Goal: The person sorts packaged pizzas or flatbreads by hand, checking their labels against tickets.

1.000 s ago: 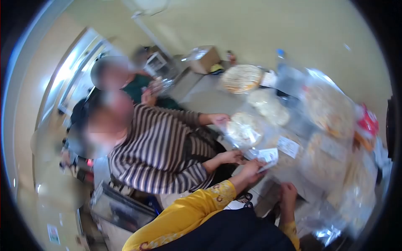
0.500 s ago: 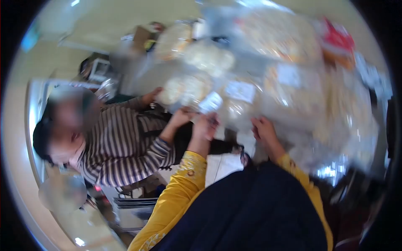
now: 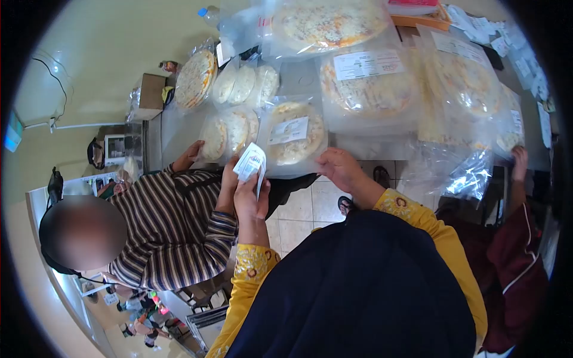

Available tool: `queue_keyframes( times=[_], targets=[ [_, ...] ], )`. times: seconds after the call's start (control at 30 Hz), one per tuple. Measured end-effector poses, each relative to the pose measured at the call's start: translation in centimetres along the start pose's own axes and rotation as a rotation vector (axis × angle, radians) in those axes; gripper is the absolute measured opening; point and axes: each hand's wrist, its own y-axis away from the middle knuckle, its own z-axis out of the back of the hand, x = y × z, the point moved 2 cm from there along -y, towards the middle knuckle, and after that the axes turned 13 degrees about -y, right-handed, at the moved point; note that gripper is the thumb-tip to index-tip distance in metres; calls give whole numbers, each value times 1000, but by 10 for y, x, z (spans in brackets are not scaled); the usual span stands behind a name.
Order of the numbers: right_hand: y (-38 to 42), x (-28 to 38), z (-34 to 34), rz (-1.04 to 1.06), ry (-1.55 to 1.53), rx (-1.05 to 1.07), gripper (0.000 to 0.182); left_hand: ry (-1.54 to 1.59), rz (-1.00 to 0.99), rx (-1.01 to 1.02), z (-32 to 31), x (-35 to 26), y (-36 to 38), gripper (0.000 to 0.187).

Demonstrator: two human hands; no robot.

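Note:
My left hand (image 3: 250,196), fingers closed, grips folded printed paper slips (image 3: 249,161) in front of the table edge. Beside it is a co-worker's hand (image 3: 228,179). Closed fingers of my right hand (image 3: 343,170) pinch the lower right edge of a clear bag holding a round pizza (image 3: 292,148). A white printed label (image 3: 289,130) lies across that bag. Left of it lies a bag of several small pizzas (image 3: 230,132), near the co-worker's other hand (image 3: 194,150).
More bagged pizzas cover the table, including a large labelled one (image 3: 370,89) and one at the back (image 3: 328,24). Overlapping bags (image 3: 465,89) lie to the right, near another person's hand (image 3: 519,158). A co-worker in a striped top (image 3: 173,227) stands at my left.
The view has shifted and sharpened. The paper slips in my left hand now stand upright, away from the bagged pizza. A second person's arm shows at the right.

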Motion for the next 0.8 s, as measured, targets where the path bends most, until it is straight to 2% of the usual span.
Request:
queue_keyframes(
  times=[0.07,0.17,0.27,0.43,0.53,0.63,0.67,0.77,0.8],
  targets=[
    [8,0,-10,24,-69,64,22,-24,-40,42,6,-2,16,16],
    [27,5,-37,40,-150,120,26,103,-63,191,6,-19,49,18],
    [47,7,-53,75,-166,161,30,94,-69,230,10,-44,73,15],
    [114,42,-126,257,-274,382,43,152,-150,586,-30,-88,139,20],
    [134,38,-149,460,-507,413,51,143,-139,784,-46,-94,162,21],
    [137,28,-146,510,-596,531,55,64,12,920,-62,-60,159,24],
    [138,35,-140,547,-586,467,54,75,62,947,-70,-49,159,25],
    [164,47,-128,572,-575,573,51,68,213,1037,-82,-19,150,26],
    [170,50,-121,630,-570,519,52,71,245,1067,-87,-10,149,26]
  ],
)
